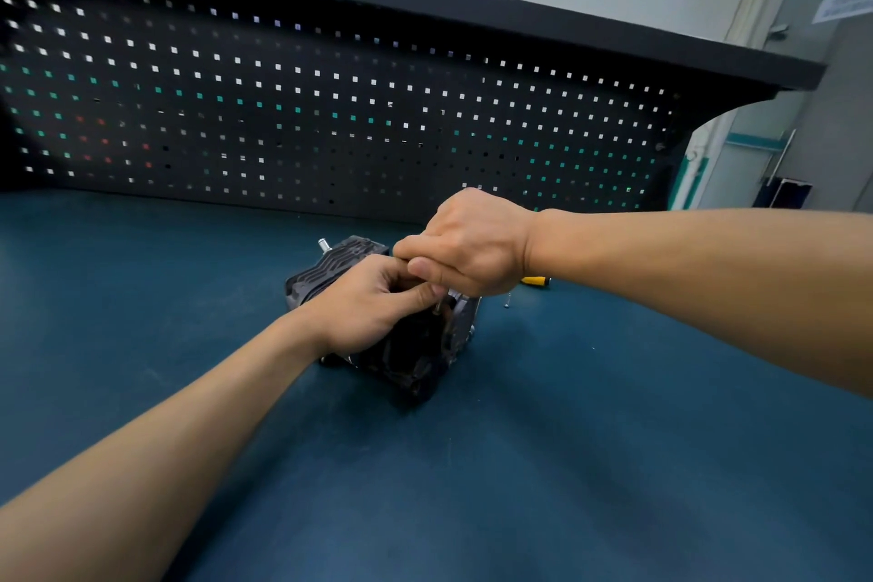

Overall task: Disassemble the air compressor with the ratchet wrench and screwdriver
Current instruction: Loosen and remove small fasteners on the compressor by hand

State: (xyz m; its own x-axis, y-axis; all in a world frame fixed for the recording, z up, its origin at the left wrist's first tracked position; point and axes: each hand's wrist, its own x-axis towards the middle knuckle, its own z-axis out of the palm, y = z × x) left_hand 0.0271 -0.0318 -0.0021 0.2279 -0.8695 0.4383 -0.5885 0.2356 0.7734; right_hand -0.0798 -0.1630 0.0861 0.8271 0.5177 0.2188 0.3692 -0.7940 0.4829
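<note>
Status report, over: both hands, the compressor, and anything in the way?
Left hand holds air compressor. Right hand grips tool, shaft down on it. Loose screw, yellow handle beside, nothing blocking.

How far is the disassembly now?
Done: a loose screw lies on the bench, so one fastener is probably out. In hand: the right hand grips a tool on the air compressor; the left hand holds it. Left: the compressor looks mostly assembled; the yellow screwdriver lies idle.
</note>
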